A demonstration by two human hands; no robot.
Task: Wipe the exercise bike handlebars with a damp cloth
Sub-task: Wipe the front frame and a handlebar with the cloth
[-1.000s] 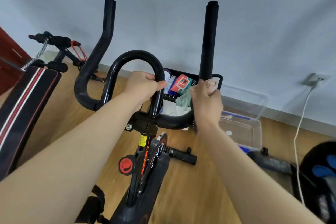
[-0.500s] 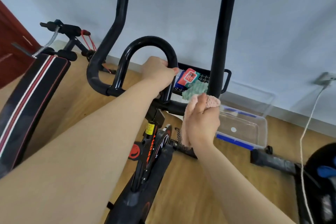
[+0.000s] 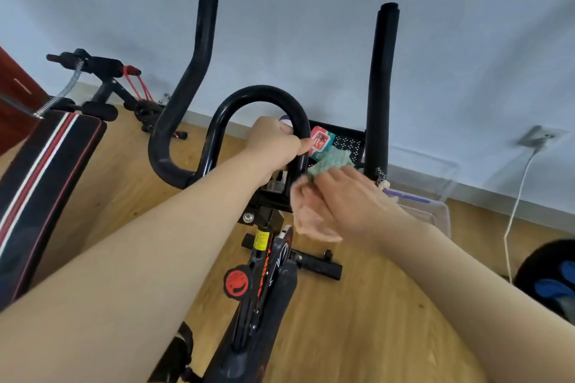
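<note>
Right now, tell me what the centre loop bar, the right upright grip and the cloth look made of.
Centre loop bar: likely painted metal; glossy black with sharp highlights.
Right upright grip: probably foam or rubber sleeve; matte, with a lengthwise seam.
Cloth: soft pink fabric, seemingly fluffy microfibre; it drapes limply under the right hand.

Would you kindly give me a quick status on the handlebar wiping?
Left hand gripping centre loop. Right hand pressing pink cloth on the crossbar by the right upright grip. Nothing in the way.
</note>
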